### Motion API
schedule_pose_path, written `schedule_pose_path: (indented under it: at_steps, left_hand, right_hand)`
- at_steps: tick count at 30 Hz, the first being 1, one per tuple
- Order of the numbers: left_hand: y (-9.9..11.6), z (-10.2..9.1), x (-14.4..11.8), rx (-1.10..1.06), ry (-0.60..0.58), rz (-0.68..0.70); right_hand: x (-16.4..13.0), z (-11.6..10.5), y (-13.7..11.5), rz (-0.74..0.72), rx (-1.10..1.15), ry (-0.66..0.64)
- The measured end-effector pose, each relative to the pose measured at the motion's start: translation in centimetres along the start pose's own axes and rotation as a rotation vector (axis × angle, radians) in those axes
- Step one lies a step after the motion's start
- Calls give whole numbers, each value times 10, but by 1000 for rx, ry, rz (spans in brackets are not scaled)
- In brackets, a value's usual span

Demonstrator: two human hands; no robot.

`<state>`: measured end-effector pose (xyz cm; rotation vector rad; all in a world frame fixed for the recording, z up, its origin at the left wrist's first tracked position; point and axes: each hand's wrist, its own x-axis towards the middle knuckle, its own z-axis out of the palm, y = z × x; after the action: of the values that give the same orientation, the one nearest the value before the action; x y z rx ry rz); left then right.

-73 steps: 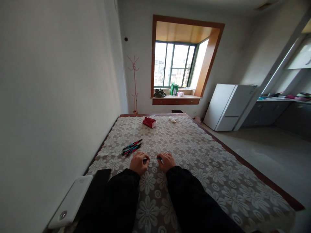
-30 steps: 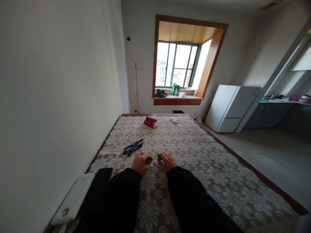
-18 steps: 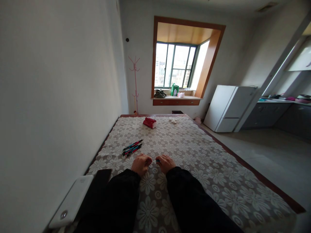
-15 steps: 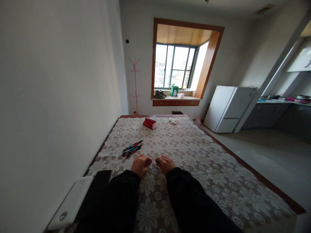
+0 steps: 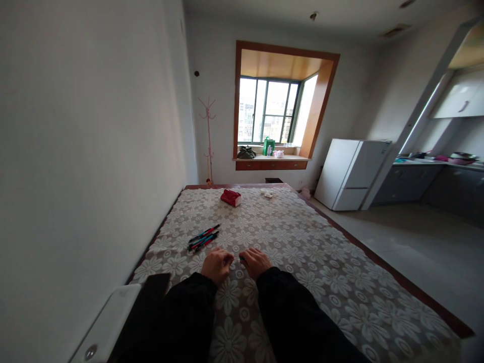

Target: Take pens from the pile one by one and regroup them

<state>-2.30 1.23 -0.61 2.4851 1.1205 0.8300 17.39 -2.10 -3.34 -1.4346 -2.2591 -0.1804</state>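
Lace-covered table (image 5: 340,282) runs from the near edge toward the far window. Both hands rest on it, knuckles up, fingers curled: left hand (image 5: 217,264) and right hand (image 5: 255,261) pinch the two ends of a small pen (image 5: 240,259) (mostly hidden) between them. More pens (image 5: 203,237) lie just beyond, to the left; a red box (image 5: 231,197) sits far off.

left hand (image 5: 217,264): fingers curled, knuckles up | right hand (image 5: 255,261): same, alongside

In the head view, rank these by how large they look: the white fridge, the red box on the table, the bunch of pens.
1. white fridge
2. bunch of pens and red box: look alike; the pens lie nearer the camera, so unranked.
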Motion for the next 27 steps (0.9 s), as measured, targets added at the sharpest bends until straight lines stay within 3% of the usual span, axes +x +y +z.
schedule_pose_path:
  at_steps: [27]
  left_hand:
    - [3, 1, 0, 0, -64, 95]
  right_hand:
    - [-1, 4, 2, 30, -23, 7]
